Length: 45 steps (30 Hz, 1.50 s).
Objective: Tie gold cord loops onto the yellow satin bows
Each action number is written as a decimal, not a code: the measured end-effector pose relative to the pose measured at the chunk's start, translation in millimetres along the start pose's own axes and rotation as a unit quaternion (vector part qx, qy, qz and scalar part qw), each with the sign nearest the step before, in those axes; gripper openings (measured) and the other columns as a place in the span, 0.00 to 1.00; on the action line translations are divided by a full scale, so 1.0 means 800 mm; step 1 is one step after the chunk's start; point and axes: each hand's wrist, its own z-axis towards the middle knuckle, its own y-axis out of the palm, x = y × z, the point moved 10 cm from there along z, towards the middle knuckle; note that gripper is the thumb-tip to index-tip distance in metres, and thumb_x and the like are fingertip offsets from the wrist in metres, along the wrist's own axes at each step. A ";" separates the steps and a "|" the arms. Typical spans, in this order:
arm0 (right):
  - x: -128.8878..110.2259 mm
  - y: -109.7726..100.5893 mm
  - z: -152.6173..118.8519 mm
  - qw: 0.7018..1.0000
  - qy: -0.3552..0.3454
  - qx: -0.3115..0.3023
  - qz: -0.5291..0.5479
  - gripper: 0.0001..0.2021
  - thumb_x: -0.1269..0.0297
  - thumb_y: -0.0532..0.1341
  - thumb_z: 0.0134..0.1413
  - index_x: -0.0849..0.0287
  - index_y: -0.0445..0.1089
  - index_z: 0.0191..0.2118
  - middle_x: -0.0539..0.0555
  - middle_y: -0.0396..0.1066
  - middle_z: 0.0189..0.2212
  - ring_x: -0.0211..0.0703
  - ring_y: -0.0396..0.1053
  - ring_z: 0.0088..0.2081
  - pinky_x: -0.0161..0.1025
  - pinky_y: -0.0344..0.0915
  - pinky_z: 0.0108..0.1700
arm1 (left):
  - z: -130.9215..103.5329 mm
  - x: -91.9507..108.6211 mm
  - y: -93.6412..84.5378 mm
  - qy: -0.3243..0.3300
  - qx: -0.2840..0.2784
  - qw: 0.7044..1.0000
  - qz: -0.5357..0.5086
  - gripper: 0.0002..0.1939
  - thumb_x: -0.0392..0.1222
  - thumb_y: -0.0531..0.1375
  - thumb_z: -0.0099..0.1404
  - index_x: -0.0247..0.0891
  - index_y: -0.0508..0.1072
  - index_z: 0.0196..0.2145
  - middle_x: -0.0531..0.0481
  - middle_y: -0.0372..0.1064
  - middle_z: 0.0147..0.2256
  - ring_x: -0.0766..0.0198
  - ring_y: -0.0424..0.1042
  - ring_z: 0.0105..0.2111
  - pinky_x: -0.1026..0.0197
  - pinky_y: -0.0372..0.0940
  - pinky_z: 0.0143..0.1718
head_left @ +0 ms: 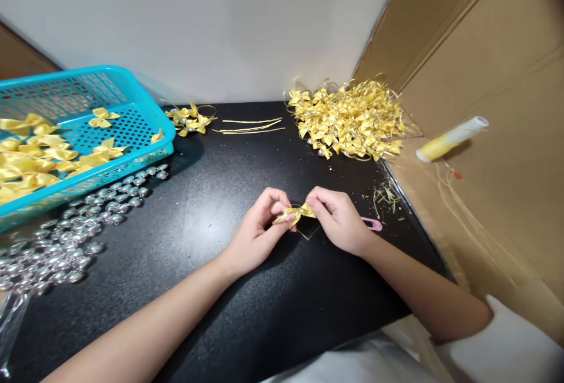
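White clothing (365, 365) fills the bottom edge of the frame right of centre, closest to my camera, with a white sleeve (497, 336) at the lower right. From my remote seat I see 2 bare forearms reach up over a black table (211, 195) and meet near the middle of the picture. Between them is a yellow bow (302, 214), just right of centre. I see the left hand (259, 224) grasping its left end between thumb and fingers, while the right hand (337, 218) pinches its right end between thumb and forefinger. Thin gold wire (308, 237) shows just below the bow; I cannot tell how it is fastened.

Beside the right wrist I make out a pink tool (374, 224), partly hidden. Gold trimmings (390, 196) are scattered above it, toward the table's right edge. At the upper right of centre I have a heaped pile of bows (352, 118) with gold loops and silvery beads. Left of that lie loose gold strands (251, 130), then a smaller cluster of bows (190, 118) touching or just beside a turquoise basket (150, 113) at the left. Inside the basket are plain yellow bows (103, 117). Along its near side, silver beads (74, 224) spread toward the lower left. At the right, a white and yellow tube (452, 139) rests against cardboard (506, 77).
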 end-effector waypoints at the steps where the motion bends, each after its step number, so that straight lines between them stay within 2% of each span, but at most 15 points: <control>1: 0.000 0.000 -0.001 1.000 -0.002 0.003 0.005 0.13 0.67 0.52 0.65 0.57 0.59 0.26 0.46 0.60 0.21 0.34 0.60 0.23 0.33 0.55 0.28 | -0.001 0.000 0.000 0.001 0.001 1.000 0.009 0.04 0.39 0.56 0.69 0.41 0.62 0.39 0.56 0.67 0.28 0.69 0.65 0.29 0.65 0.59 0.34; 4: -0.003 -0.003 -0.005 1.000 -0.021 0.018 0.004 0.13 0.67 0.51 0.66 0.57 0.59 0.27 0.47 0.61 0.22 0.34 0.60 0.24 0.33 0.56 0.28 | -0.005 0.003 -0.001 0.006 0.005 0.999 0.046 0.03 0.38 0.54 0.69 0.40 0.64 0.41 0.55 0.70 0.29 0.68 0.66 0.29 0.65 0.59 0.33; 6: -0.004 -0.004 -0.008 0.999 -0.034 0.025 -0.007 0.13 0.67 0.51 0.66 0.57 0.59 0.27 0.47 0.61 0.22 0.35 0.61 0.24 0.33 0.57 0.29 | -0.006 0.006 -0.007 0.015 0.034 0.996 0.075 0.03 0.39 0.54 0.69 0.40 0.64 0.40 0.55 0.68 0.28 0.68 0.65 0.28 0.65 0.59 0.31; 9: -0.005 -0.002 -0.010 0.998 -0.045 0.026 -0.022 0.13 0.66 0.51 0.67 0.57 0.60 0.28 0.48 0.62 0.23 0.35 0.61 0.25 0.34 0.58 0.30 | -0.009 0.013 -0.019 0.029 0.090 0.985 0.146 0.04 0.41 0.55 0.67 0.39 0.64 0.34 0.56 0.64 0.25 0.67 0.62 0.24 0.65 0.57 0.27; 11: -0.007 0.001 -0.011 0.998 -0.052 0.024 -0.025 0.13 0.66 0.50 0.67 0.57 0.60 0.28 0.48 0.63 0.24 0.36 0.62 0.25 0.34 0.59 0.30 | -0.009 0.018 -0.015 0.038 0.081 0.974 0.210 0.09 0.43 0.56 0.66 0.38 0.65 0.29 0.56 0.63 0.23 0.68 0.61 0.23 0.64 0.55 0.26; 13: -0.010 0.004 -0.012 0.998 -0.061 0.020 -0.027 0.13 0.67 0.50 0.66 0.57 0.60 0.28 0.49 0.64 0.24 0.37 0.63 0.26 0.34 0.59 0.30 | -0.008 0.021 -0.005 0.052 0.048 0.964 0.258 0.13 0.43 0.55 0.68 0.37 0.66 0.26 0.55 0.63 0.22 0.68 0.62 0.23 0.64 0.56 0.27; 16: -0.015 0.004 -0.012 0.996 -0.072 0.030 -0.034 0.12 0.68 0.51 0.66 0.56 0.60 0.28 0.49 0.64 0.24 0.37 0.63 0.26 0.35 0.60 0.31 | -0.007 0.025 0.001 0.068 0.030 0.956 0.284 0.17 0.42 0.52 0.70 0.37 0.67 0.24 0.53 0.65 0.21 0.67 0.64 0.23 0.64 0.58 0.28; 22: -0.014 -0.001 -0.011 0.996 -0.057 0.064 -0.036 0.13 0.68 0.51 0.65 0.56 0.60 0.27 0.49 0.64 0.23 0.38 0.64 0.26 0.36 0.60 0.31 | -0.008 0.028 -0.007 0.074 0.070 0.950 0.296 0.16 0.43 0.53 0.70 0.38 0.67 0.24 0.53 0.64 0.21 0.66 0.63 0.24 0.64 0.58 0.28; 30: -0.011 -0.002 -0.015 0.997 -0.053 0.055 -0.008 0.13 0.66 0.51 0.67 0.57 0.61 0.28 0.48 0.63 0.23 0.36 0.63 0.26 0.35 0.58 0.31 | -0.006 0.028 -0.005 0.079 0.061 0.959 0.264 0.15 0.43 0.53 0.70 0.37 0.67 0.26 0.53 0.65 0.23 0.66 0.64 0.24 0.64 0.58 0.29; 34: -0.017 0.004 -0.015 0.996 -0.077 0.044 -0.015 0.14 0.65 0.49 0.68 0.57 0.61 0.29 0.49 0.64 0.24 0.37 0.63 0.27 0.36 0.59 0.31 | -0.007 0.021 -0.010 0.062 0.074 0.974 0.205 0.05 0.42 0.57 0.67 0.38 0.67 0.36 0.53 0.68 0.27 0.67 0.66 0.26 0.64 0.61 0.29; 36: -0.021 0.005 -0.012 0.995 -0.095 0.031 -0.025 0.14 0.65 0.49 0.68 0.57 0.61 0.29 0.50 0.65 0.25 0.38 0.64 0.29 0.36 0.60 0.32 | -0.008 0.018 -0.009 0.057 0.067 0.983 0.162 0.07 0.40 0.58 0.66 0.39 0.65 0.41 0.53 0.69 0.28 0.67 0.68 0.26 0.64 0.63 0.30; 39: -0.016 -0.010 -0.007 0.992 -0.088 0.010 -0.094 0.11 0.64 0.52 0.67 0.58 0.66 0.33 0.52 0.69 0.29 0.41 0.66 0.33 0.39 0.62 0.37 | -0.007 0.015 -0.009 0.051 0.060 0.987 0.140 0.05 0.37 0.58 0.65 0.39 0.66 0.40 0.53 0.69 0.27 0.67 0.69 0.27 0.64 0.64 0.31; 41: 0.001 -0.037 -0.011 0.981 -0.039 0.003 -0.190 0.07 0.60 0.60 0.62 0.57 0.70 0.39 0.54 0.71 0.33 0.45 0.66 0.38 0.42 0.62 0.42 | -0.008 0.014 -0.013 0.048 0.077 0.986 0.140 0.04 0.37 0.59 0.64 0.38 0.67 0.38 0.53 0.69 0.27 0.68 0.69 0.27 0.65 0.63 0.30; 43: 0.018 -0.070 -0.026 0.955 0.001 -0.003 -0.296 0.12 0.55 0.67 0.53 0.56 0.72 0.40 0.55 0.73 0.38 0.51 0.66 0.43 0.46 0.61 0.44 | -0.008 0.014 -0.017 0.049 0.092 0.985 0.136 0.04 0.37 0.60 0.63 0.38 0.68 0.37 0.54 0.68 0.26 0.68 0.68 0.26 0.66 0.63 0.29; 45: 0.032 -0.098 -0.050 0.927 0.029 -0.004 -0.374 0.14 0.51 0.68 0.50 0.55 0.74 0.37 0.55 0.73 0.38 0.53 0.66 0.42 0.48 0.59 0.44 | -0.009 0.013 -0.018 0.049 0.095 0.985 0.135 0.04 0.37 0.60 0.63 0.38 0.69 0.37 0.54 0.68 0.26 0.68 0.67 0.26 0.66 0.63 0.28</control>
